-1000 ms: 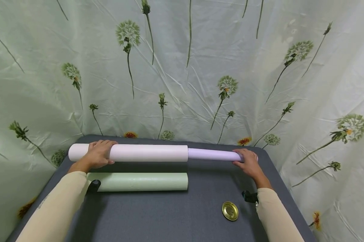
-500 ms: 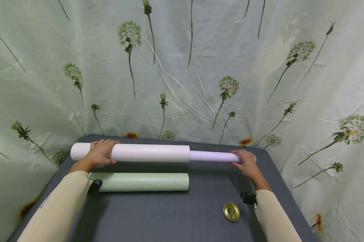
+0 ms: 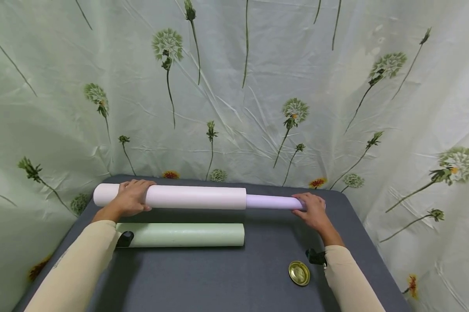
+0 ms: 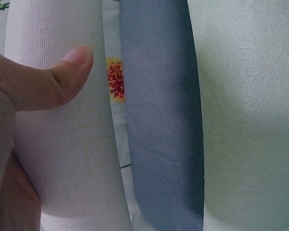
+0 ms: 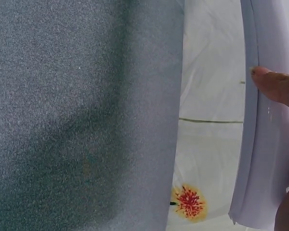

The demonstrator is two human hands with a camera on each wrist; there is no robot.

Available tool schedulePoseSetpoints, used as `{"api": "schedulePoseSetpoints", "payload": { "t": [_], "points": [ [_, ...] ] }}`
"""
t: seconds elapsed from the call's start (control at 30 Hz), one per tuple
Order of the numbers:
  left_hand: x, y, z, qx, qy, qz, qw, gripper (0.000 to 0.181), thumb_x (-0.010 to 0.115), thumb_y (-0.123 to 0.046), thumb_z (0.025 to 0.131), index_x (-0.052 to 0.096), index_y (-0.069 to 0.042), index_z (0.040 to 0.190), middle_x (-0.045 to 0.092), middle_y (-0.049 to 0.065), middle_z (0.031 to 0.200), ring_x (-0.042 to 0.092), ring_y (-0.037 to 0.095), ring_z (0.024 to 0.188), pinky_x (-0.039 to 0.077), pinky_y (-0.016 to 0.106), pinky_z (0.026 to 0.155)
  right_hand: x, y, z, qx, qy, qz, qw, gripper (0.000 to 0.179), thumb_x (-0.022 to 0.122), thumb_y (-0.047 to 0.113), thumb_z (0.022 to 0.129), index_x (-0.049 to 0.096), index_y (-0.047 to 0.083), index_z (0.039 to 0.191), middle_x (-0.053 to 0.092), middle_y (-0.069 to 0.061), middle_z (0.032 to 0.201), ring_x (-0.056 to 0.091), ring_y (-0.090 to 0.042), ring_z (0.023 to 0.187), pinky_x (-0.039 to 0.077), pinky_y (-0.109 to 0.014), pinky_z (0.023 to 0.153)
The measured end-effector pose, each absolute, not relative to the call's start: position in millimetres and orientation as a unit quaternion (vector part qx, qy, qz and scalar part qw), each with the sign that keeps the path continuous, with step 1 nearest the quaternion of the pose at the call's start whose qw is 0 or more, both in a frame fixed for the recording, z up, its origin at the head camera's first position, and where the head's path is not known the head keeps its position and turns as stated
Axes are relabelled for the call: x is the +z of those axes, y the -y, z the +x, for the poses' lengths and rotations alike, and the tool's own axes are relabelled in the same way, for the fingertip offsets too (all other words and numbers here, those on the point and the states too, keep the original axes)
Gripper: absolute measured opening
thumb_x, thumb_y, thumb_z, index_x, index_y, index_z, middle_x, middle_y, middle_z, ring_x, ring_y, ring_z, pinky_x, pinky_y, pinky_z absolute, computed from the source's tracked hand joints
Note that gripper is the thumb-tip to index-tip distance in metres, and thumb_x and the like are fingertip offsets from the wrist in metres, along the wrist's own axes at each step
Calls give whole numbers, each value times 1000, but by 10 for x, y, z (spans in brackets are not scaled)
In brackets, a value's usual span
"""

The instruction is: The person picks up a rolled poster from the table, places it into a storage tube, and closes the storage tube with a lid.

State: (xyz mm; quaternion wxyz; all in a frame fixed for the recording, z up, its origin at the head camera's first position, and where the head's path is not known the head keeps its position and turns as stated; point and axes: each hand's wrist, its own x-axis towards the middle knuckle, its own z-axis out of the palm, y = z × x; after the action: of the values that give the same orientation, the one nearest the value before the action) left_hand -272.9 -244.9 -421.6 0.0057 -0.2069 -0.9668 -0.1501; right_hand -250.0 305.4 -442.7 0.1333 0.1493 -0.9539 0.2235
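A thick pale pink wallpaper roll lies level above the back of the table, gripped near its left end by my left hand. In the left wrist view the thumb presses along its textured side. A thinner lavender roll of sheet runs into the pink roll's right end; its inner part is hidden there. My right hand holds its outer end, and the right wrist view shows the thumb across the sheet's loose long edge.
A pale green roll lies on the grey table in front of the pink one, partly behind the left sleeve. A small round brass-coloured dish sits near the right forearm. A dandelion-printed curtain hangs behind the table.
My right hand has moved left, sliding the lavender roll farther into the pink roll, so less of it shows. The left hand keeps its grip; the whole view has shifted slightly.
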Motion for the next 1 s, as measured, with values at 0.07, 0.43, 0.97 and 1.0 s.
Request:
{"api": "schedulePoseSetpoints", "payload": {
  "t": [0.07, 0.43, 0.97, 1.0],
  "points": [
    [-4204, 2452, -2721, -150, 967, -207, 6, 69, 83, -14, 71, 51, 2, 129, 54, 27, 127, 46, 47, 114, 26, 63, 91, -4427, -3027, -2494, 224, 953, 151, 135, 42, 79, 7, 76, 65, -1, 114, 61, -23, 111, 54, -40, 102, 24, -59, 91],
    [-4186, 2428, -2740, -135, 970, -201, 1, 69, 84, -16, 71, 51, 1, 130, 54, 26, 127, 45, 46, 116, 26, 64, 93, -4435, -2905, -2503, 222, 953, 159, 134, 43, 82, 10, 75, 66, 3, 114, 63, -19, 109, 55, -37, 103, 23, -59, 94],
    [-4201, 2453, -2700, -134, 969, -206, 18, 69, 84, -14, 71, 51, 1, 129, 55, 26, 126, 47, 46, 115, 26, 66, 94, -4490, -2695, -2508, 248, 942, 172, 148, 42, 82, 9, 74, 67, 3, 113, 63, -17, 109, 56, -36, 101, 23, -57, 93],
    [-4202, 2446, -2700, -134, 969, -208, 19, 69, 84, -14, 71, 51, 1, 129, 55, 26, 125, 47, 46, 115, 26, 65, 94, -4495, -2688, -2502, 251, 942, 168, 147, 42, 82, 9, 73, 67, 3, 112, 63, -17, 109, 56, -36, 101, 22, -57, 93]
  ]
}}
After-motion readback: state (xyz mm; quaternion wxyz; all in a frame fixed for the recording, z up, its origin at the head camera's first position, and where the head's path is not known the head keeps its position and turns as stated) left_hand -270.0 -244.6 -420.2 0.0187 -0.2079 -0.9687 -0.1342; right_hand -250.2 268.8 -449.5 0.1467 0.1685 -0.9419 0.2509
